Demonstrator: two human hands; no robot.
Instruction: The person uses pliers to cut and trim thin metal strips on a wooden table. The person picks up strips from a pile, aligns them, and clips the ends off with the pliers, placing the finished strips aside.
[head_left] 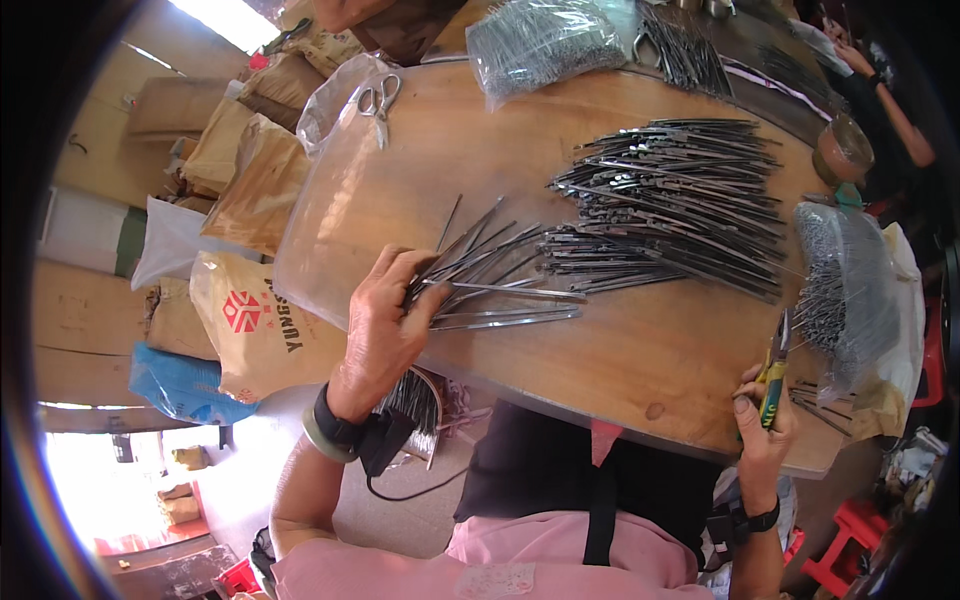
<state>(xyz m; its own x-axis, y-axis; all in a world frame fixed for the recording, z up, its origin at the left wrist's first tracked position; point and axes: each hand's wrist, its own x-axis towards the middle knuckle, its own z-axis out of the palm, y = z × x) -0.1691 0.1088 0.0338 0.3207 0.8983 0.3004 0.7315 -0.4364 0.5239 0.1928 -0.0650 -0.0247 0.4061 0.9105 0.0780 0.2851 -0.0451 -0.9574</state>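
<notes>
My left hand (385,308) is closed around the near ends of a loose bundle of thin dark metal strips (495,262) at the left part of the table. The strips fan out to the right, and a few lie apart from the rest. My right hand (764,425), by the table's right front edge, grips pliers (775,368) with yellow and green handles, their jaws pointing away from me. Whether anything is in the jaws I cannot tell. Between the hands and farther back lies a big pile of similar dark strips (670,210).
Scissors (378,108) lie on the wooden tabletop (590,365) at the far left. Plastic bags of small metal parts stand at the back (545,45) and right (840,295). A brown cup (843,150) is near the right edge. Another person's arm (900,125) reaches in at the far right.
</notes>
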